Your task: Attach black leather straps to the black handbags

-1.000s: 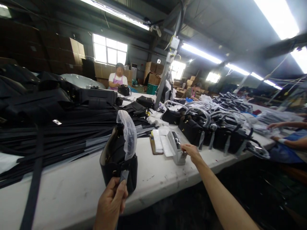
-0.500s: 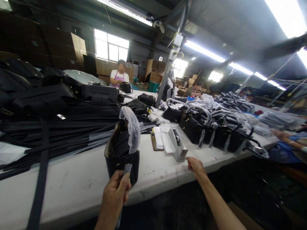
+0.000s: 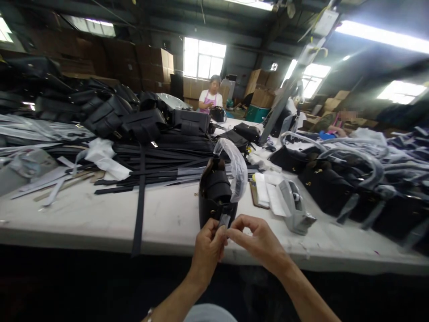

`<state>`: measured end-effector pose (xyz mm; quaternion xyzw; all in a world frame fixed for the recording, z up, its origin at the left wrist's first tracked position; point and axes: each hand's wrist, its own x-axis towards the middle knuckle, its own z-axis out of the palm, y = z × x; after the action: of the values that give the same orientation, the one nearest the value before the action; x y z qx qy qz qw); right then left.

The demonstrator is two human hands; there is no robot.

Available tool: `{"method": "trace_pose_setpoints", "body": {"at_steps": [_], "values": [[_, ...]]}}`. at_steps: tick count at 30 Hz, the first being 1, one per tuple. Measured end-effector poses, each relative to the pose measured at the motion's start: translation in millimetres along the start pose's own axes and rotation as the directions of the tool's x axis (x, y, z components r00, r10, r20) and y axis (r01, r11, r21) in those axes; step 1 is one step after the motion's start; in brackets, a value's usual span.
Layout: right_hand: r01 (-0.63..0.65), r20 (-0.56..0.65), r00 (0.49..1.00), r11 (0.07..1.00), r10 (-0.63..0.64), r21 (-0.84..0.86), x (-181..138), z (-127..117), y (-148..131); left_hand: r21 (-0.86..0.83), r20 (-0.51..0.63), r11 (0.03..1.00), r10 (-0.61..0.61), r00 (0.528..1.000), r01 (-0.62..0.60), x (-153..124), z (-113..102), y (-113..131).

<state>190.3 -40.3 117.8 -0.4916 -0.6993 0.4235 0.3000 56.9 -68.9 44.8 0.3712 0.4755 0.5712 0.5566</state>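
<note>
A small black handbag stands upright near the table's front edge, its handle wrapped in clear plastic film. My left hand is closed on a grey wrapped strap tab that hangs from the bag's front. My right hand pinches at the same tab from the right, its fingertips touching my left thumb. A grey tape dispenser sits on the table just right of my hands.
Black straps and black bags are heaped at the left and back of the white table. A row of wrapped black handbags fills the right side. White paper sheets lie beside the dispenser. A person in a pink apron works at the far end.
My right hand left the tape dispenser and came back to the bag's tab, meeting my left hand. The view turned left, so the bag now sits in the middle.
</note>
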Motion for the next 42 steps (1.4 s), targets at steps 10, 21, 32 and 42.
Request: {"method": "trace_pose_setpoints", "body": {"at_steps": [10,21,32,42], "values": [[-0.133,0.084,0.990,0.966,0.117,0.221,24.4,1.0,23.2,-0.055,0.076,0.998,-0.022,0.997,0.026,-3.1,-9.0,-3.8],[-0.086,0.007,0.996,0.934,0.089,0.345,22.3,16.1,40.2,-0.356,0.206,0.889,-0.225,0.952,0.287,-7.6,-6.2,1.5],[-0.121,-0.114,0.984,0.984,0.136,0.130,10.0,24.0,22.5,-0.289,0.058,0.937,-0.187,0.981,0.196,-13.0,-0.9,1.7],[-0.233,0.028,0.964,0.786,0.265,0.573,-1.8,35.3,21.6,-0.281,0.059,0.944,-0.162,0.985,0.172,-15.2,6.3,1.3]]}}
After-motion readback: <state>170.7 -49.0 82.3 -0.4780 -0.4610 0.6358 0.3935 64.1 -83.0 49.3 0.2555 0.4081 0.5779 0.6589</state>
